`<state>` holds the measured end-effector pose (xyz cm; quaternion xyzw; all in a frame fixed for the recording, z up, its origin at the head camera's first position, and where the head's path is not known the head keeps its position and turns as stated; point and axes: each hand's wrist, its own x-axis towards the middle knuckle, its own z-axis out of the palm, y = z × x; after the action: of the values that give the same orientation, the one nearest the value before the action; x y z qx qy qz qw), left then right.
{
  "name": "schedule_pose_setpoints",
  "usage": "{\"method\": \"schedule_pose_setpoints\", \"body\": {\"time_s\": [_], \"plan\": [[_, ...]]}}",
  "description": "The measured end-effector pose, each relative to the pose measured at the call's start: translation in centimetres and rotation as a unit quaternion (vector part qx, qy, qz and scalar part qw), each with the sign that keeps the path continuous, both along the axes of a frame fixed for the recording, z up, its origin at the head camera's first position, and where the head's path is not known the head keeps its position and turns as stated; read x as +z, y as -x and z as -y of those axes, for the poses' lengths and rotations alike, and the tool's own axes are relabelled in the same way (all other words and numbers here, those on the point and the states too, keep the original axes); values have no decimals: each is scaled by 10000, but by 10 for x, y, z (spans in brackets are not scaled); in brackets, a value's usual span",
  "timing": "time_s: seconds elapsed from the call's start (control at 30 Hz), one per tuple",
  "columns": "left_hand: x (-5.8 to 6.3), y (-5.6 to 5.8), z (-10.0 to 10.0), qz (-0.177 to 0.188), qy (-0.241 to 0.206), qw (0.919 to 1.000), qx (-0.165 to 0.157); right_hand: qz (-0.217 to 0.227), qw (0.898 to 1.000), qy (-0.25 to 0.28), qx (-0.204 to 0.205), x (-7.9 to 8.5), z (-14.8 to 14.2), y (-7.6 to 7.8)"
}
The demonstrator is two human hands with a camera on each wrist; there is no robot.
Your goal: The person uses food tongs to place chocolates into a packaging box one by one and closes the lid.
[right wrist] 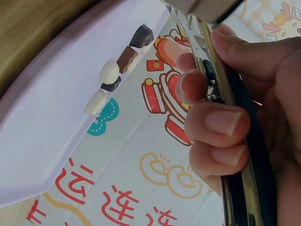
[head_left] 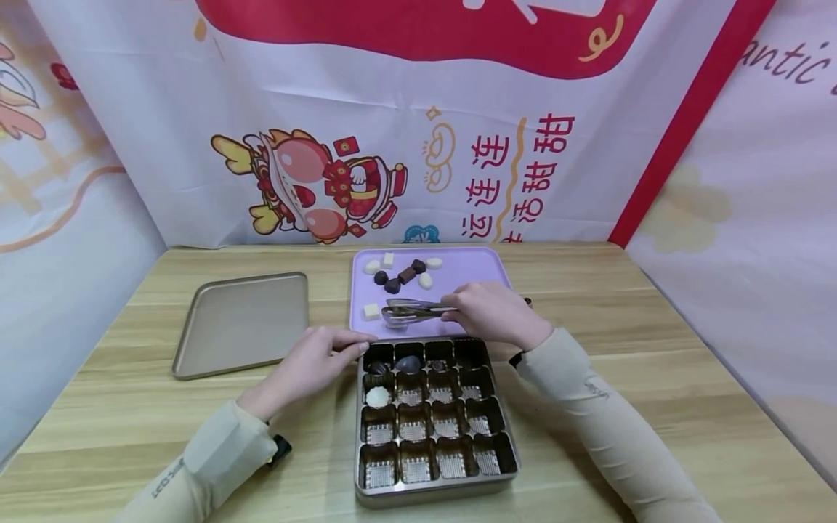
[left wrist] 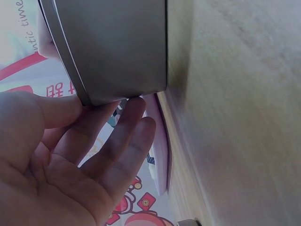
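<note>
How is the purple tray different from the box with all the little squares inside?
The tray is pale purple, while the box looks metallic outside and brown inside. The tray is shallow with a low rim; the box has taller walls. The tray is undivided, but the box has sixteen compartments. Both hold some sweets.

here, tongs (head_left: 421,313) partly masked by the right hand (head_left: 489,311), there, tin (left wrist: 113,52) sliced off atop the left-wrist view
</note>
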<state>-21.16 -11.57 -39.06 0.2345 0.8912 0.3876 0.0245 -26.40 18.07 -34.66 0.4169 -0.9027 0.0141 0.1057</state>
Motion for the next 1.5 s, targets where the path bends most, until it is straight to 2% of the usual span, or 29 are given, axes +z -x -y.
{"method": "schedule_pose_setpoints", "body": {"time_s": [0.2,0.5,0.83,1.1,1.3,1.5], "plan": [[0,1,-3,-12,32,10000,21,56,9999,63,-84,1,-7,1],[0,1,-5,72,20,10000,21,140,9995,-169,-247,-4,-7,1],[1,-1,-4,142,15,9999,34,-116,9990,-230,-367,-7,-2,0],[0,-1,-3,171,-5,9999,11,-41,9984,-135,-545,12,-13,-3],[1,-2,-2,119,-28,9999,-11,-43,9985,-11,-548,32,-18,-13],[1,0,0,82,-12,10000,-26,-354,9990,245,-102,43,-23,-30]]}}
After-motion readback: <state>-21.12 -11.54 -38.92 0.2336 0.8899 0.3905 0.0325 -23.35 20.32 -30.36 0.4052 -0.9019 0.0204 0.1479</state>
